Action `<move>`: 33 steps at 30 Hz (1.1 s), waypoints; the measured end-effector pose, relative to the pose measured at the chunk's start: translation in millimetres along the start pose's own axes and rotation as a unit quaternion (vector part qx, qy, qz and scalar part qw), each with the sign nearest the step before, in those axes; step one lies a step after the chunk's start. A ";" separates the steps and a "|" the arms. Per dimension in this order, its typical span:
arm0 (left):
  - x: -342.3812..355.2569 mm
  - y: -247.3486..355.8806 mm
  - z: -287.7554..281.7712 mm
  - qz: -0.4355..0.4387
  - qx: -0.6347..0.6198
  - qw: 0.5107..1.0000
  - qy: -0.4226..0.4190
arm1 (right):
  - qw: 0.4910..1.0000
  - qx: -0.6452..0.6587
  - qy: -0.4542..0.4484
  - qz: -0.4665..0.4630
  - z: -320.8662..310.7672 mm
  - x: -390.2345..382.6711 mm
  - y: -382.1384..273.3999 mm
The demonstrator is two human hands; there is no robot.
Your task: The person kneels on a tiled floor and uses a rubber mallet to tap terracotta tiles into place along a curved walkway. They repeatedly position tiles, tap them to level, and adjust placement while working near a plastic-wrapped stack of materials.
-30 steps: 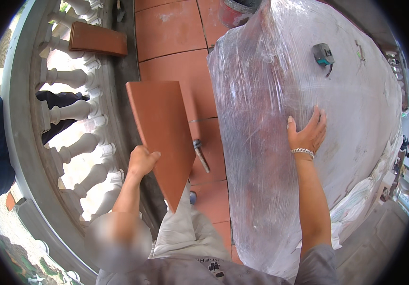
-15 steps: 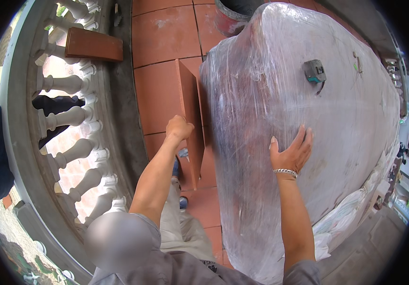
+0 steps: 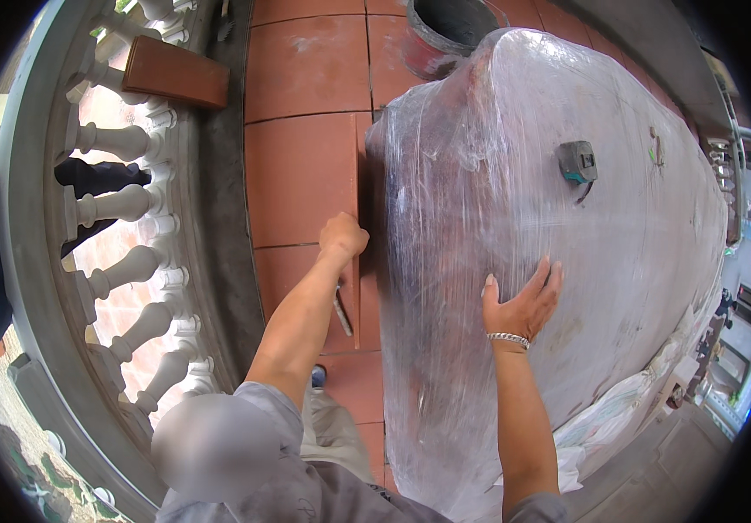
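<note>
My left hand (image 3: 342, 237) grips the top edge of a terracotta tile (image 3: 362, 222) that stands on edge against the left side of a big bundle wrapped in clear plastic film (image 3: 567, 235). My right hand (image 3: 523, 301) rests flat with spread fingers on the bundle's film. A bead bracelet sits on that wrist. A small dark tape measure (image 3: 577, 163) lies on top of the bundle. A trowel (image 3: 342, 309) lies on the tiled floor just below my left forearm.
Terracotta floor tiles (image 3: 301, 166) run between the bundle and a curved white balustrade (image 3: 118, 261) on the left. Another loose tile (image 3: 176, 72) lies on the grey kerb by the balusters. A dark round bucket (image 3: 449, 26) stands behind the bundle.
The tile went from tilted flat in my left hand to upright on its edge, pressed against the bundle. My right hand slid lower on the film.
</note>
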State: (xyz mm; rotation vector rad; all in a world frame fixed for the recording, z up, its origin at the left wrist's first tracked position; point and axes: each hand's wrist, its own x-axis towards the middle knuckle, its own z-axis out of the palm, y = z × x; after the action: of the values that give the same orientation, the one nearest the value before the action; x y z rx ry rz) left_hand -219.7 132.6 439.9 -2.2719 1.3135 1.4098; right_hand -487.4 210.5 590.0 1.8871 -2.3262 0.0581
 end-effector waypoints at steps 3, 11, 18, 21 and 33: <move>-0.5 6.0 0.1 -0.018 0.003 0.999 -0.033 | 1.000 0.006 0.006 -0.008 1.1 -0.4 0.9; -3.6 20.5 13.2 -0.012 -0.011 1.000 -0.011 | 1.000 -0.007 0.006 -0.014 1.9 -1.5 1.4; -4.8 31.2 26.8 0.022 -0.020 1.000 -0.008 | 1.000 -0.006 0.009 -0.017 1.1 -1.6 0.1; -5.8 34.8 30.3 0.016 -0.024 1.000 -0.006 | 1.000 -0.010 0.003 -0.012 1.0 -1.7 0.2; -7.9 32.9 31.4 0.001 -0.041 0.998 -0.039 | 1.000 -0.012 -0.008 0.008 0.7 -0.9 -0.8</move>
State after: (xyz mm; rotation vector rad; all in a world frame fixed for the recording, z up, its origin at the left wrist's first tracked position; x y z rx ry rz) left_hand -265.8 134.4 438.7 -2.2421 1.2583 1.5634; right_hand -486.5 211.1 589.2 1.8641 -2.3411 0.0174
